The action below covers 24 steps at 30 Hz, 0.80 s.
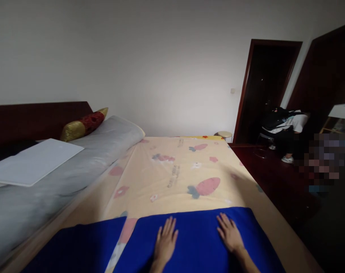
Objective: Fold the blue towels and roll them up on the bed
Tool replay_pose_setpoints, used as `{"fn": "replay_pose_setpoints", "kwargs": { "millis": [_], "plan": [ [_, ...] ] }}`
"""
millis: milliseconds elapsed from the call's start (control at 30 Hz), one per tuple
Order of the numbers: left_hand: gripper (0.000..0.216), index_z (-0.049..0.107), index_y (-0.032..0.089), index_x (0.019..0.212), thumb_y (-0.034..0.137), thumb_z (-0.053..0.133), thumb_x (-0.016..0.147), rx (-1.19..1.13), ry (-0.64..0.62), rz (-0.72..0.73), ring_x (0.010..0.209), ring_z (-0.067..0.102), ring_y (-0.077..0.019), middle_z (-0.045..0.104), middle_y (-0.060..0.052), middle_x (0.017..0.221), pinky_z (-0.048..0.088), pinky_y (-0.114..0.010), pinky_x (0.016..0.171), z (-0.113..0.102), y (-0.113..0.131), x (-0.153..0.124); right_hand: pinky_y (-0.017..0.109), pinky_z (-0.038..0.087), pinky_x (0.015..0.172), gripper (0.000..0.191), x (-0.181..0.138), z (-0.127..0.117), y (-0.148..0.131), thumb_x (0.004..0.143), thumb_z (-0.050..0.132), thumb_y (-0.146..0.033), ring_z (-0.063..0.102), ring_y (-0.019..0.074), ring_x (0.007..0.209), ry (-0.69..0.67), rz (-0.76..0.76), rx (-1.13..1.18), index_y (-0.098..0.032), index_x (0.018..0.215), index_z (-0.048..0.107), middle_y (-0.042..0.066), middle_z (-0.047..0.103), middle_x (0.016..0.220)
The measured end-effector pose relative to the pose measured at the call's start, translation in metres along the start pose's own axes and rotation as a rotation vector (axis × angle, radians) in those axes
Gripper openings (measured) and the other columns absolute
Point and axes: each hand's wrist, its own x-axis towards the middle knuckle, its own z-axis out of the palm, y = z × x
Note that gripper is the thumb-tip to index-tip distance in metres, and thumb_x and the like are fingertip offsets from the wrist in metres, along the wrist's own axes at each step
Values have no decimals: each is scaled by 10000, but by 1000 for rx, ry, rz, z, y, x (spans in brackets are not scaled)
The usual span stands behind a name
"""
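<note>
A blue cloth [199,242] lies spread at the near end of the bed, its lower part cut off by the frame. My left hand [166,242] rests flat on it, fingers stretched toward the far edge. To the right, my right hand [230,232] also lies palm down on the same cloth with its fingers apart. Neither hand holds anything. Left of a narrow gap is another blue piece [78,246]; whether the two join below the frame I cannot tell. Beneath them is a cream bedsheet [149,182] printed with pink carrots and flowers.
Along the left runs a long grey pillow or bolster [110,144] bearing a white board [38,161]. A red and gold cushion [85,125] leans by the dark headboard [38,117]. Beyond the bed are a round stool [225,134] and a seated, bent-over person [288,123].
</note>
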Motion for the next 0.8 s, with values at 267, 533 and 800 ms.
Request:
{"fn": "replay_pose_setpoints", "kwargs": {
  "millis": [267,533,800],
  "plan": [
    [611,192,254,1484,455,217,907,195,42,-353,1458,150,-129,181,-1,1590,103,-422,1185,-9,-127,4,481,315,1112,669,-26,-6,155,899,265,-599,327,271,1391,210,293,-189,-217,1436,377,94,400,1491],
    [561,220,232,1478,309,176,924,123,-40,-466,1455,182,-185,205,-51,1582,139,-525,1156,-30,-95,17,554,223,1126,595,-16,-14,110,897,232,-394,298,287,1403,207,400,-268,-138,1388,449,134,371,1497],
    [571,223,311,1464,270,247,894,-105,-88,83,1449,195,-187,220,39,1561,192,-455,1190,21,102,-54,486,293,1126,521,-42,60,-109,927,273,-313,281,224,1404,71,49,53,-287,1440,359,13,298,1515]
  ]
}}
